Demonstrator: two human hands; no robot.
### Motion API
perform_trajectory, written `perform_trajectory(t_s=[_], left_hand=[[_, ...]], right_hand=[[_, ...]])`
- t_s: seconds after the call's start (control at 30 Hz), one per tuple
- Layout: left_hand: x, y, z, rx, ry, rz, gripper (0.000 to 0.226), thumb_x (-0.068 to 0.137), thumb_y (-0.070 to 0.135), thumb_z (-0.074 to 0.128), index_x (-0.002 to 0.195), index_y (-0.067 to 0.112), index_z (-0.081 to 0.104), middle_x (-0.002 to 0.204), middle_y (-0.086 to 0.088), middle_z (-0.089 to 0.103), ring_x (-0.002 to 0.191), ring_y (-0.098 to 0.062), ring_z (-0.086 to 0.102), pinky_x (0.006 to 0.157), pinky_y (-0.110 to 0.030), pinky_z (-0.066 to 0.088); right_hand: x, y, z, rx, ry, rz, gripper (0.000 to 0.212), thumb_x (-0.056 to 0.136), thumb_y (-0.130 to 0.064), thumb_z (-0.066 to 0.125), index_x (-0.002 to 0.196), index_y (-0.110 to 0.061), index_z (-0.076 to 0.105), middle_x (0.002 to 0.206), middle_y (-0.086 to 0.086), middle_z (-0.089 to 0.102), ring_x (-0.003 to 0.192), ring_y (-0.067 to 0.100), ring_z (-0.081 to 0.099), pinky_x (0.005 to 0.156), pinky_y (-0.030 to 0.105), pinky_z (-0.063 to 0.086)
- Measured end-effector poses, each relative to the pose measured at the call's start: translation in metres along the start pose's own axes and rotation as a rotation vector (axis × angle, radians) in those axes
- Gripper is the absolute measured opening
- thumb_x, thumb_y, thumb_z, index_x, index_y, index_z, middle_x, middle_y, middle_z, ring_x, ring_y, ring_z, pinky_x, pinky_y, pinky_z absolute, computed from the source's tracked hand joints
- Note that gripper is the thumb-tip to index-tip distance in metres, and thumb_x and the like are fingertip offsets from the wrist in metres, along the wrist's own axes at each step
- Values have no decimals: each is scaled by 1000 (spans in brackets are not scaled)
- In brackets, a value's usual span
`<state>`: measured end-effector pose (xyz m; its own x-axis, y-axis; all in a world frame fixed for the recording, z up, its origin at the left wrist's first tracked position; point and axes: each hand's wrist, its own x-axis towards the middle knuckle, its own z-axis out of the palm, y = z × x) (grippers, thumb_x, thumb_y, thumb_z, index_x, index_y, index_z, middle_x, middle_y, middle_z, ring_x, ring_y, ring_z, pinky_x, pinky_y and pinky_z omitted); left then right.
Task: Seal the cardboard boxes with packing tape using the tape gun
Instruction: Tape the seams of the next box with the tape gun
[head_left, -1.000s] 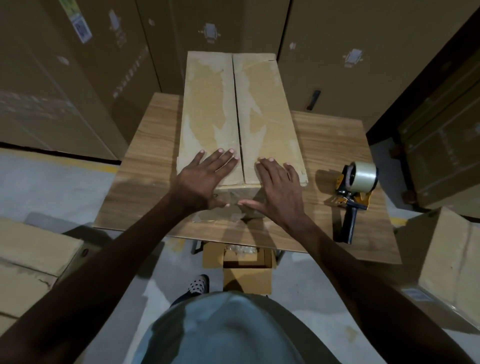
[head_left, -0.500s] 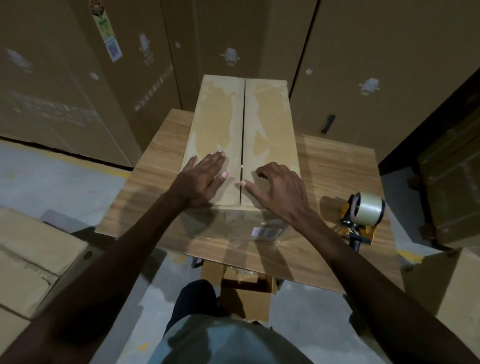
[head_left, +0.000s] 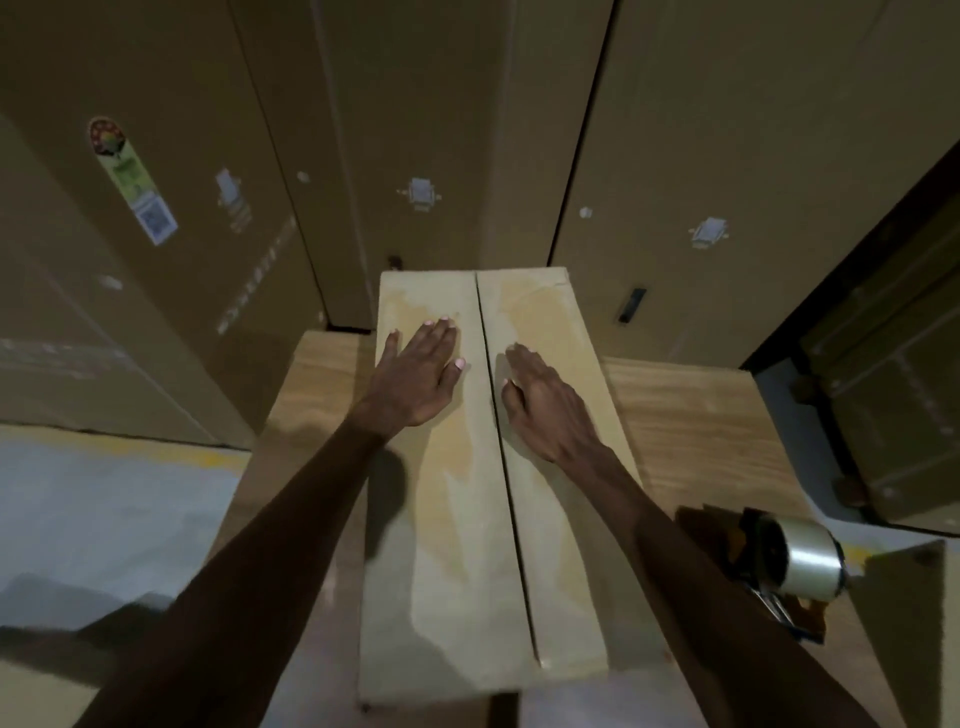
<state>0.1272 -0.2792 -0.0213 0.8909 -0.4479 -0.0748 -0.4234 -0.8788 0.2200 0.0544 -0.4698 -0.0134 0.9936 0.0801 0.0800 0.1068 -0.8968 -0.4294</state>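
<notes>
A long cardboard box (head_left: 462, 545) lies lengthwise on the wooden table (head_left: 691, 431), its two top flaps closed with an open seam down the middle. My left hand (head_left: 418, 371) lies flat on the left flap near the far end, fingers straight. On the right flap, beside the seam, my right hand (head_left: 545, 402) rests with its fingers slightly bent. The tape gun (head_left: 789, 566), carrying a roll of clear tape, sits on the table at the right, apart from both hands.
Tall cardboard cartons (head_left: 389, 130) stand like a wall right behind the table. More stacked boxes (head_left: 893, 374) are at the far right. Grey floor (head_left: 104, 509) with a yellow line shows on the left.
Both hands have slid along the flaps from the near end toward the far end of the box. The view has moved forward over the box.
</notes>
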Motion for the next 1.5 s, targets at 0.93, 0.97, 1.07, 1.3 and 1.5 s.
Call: perform_trajectory(t_s=[0.93,0.97,1.07,1.3,1.5], left_hand=[[132,-50,-14,136,3,203,58,108,35,22,161,17,9,170,2,0,156,-15,2,125,-50,6],[133,-50,-13,130,0,196,58,108,37,20,161,17,8,170,2,0,156,-15,1,125,-50,6],[134,-50,-13,141,-12,189,59,108,40,18,161,17,7,170,2,-1,156,-14,0,125,-50,4],[133,-52,-13,141,-14,202,60,109,43,19,161,17,7,169,3,0,156,-14,1,124,-50,4],[117,-43,-13,135,-2,191,60,108,43,14,162,17,5,170,2,-1,156,-17,0,123,-56,5]], right_hand=[[107,-6,31,-238,-115,7,62,106,-39,19,159,-6,20,168,12,14,156,21,12,126,41,13],[109,-7,29,-229,-116,8,62,107,-38,22,160,-6,18,169,12,12,156,21,10,126,41,12],[114,-12,27,-229,-113,30,62,108,-37,25,161,-6,12,169,12,7,157,22,4,127,39,7],[60,-15,35,-244,-84,45,66,104,-41,17,159,-6,22,168,11,16,156,21,13,126,43,14],[32,-16,43,-249,-28,51,65,105,-41,19,159,-4,22,167,12,18,155,23,15,125,45,17]])
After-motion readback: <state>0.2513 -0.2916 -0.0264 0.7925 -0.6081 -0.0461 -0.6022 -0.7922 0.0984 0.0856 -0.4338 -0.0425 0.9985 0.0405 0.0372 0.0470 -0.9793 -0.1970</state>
